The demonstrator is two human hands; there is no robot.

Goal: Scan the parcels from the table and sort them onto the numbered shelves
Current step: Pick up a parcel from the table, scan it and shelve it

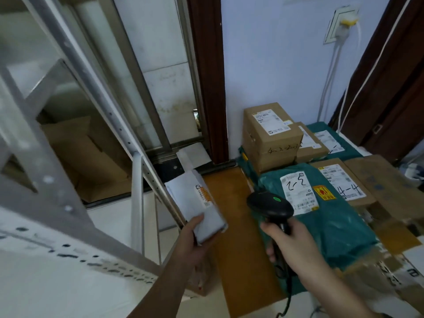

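In my left hand [195, 235] I hold a small white parcel [195, 203], thumb on top and fingers underneath, lifted over the left edge of the counter [231, 216] with its orange-printed label facing up. My right hand [291, 239] is wrapped around the handle of the black scanner [269, 204], whose head shows a green light and points away from me toward the far side, over the near corner of the green bag [330, 216] marked with a handwritten number.

More parcels wait on the counter: a tall brown box [270, 134] at the far side, a flat box [341, 180] marked 4-4 to the right of the green bag, and another green bag [330, 138] behind.

The risk I see is a wrong read. The scanner's head sits closer to the green bag's label than to the parcel I hold, so I could log the wrong item and shelve it by the wrong number. My grip on the white parcel is only at its near end, so it could tip out toward the metal shelf frame [75, 138] on the left. The scanner's cable [288, 301] trails off the near edge and could snag.
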